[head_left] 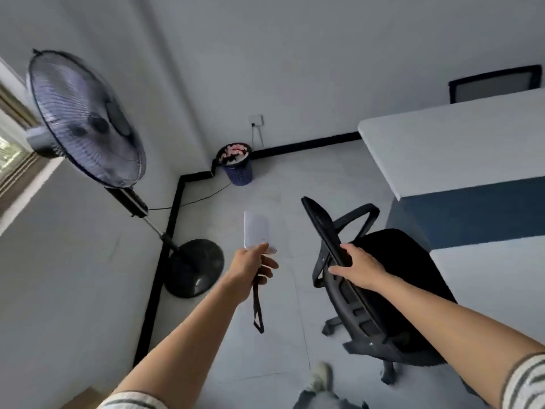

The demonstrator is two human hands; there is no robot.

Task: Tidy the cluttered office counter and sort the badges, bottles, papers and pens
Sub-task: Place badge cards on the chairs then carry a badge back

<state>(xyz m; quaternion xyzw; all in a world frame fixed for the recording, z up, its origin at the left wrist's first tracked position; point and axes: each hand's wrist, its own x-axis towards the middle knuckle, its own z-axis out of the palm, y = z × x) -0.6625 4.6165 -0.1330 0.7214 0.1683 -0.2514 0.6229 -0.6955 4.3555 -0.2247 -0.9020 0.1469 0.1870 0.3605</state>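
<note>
Step in hand, as a judgement: one badge is being carried for sorting while the chair gets shifted out of the way. The left hand pinches the white badge card at its lower edge, just left of the chair back, and the black lanyard hangs loose below the hand. The right hand grips the top edge of the chair back, fingers curled over it. Both arms are stretched forward with bare forearms. The bench sits right of and beyond the chair. A bin stands in the corner, beyond the chair to its left. The next move probably calls for letting go of the chair, then turning to the bench and setting the badge with its kind; the exact spot cannot be told.
</note>
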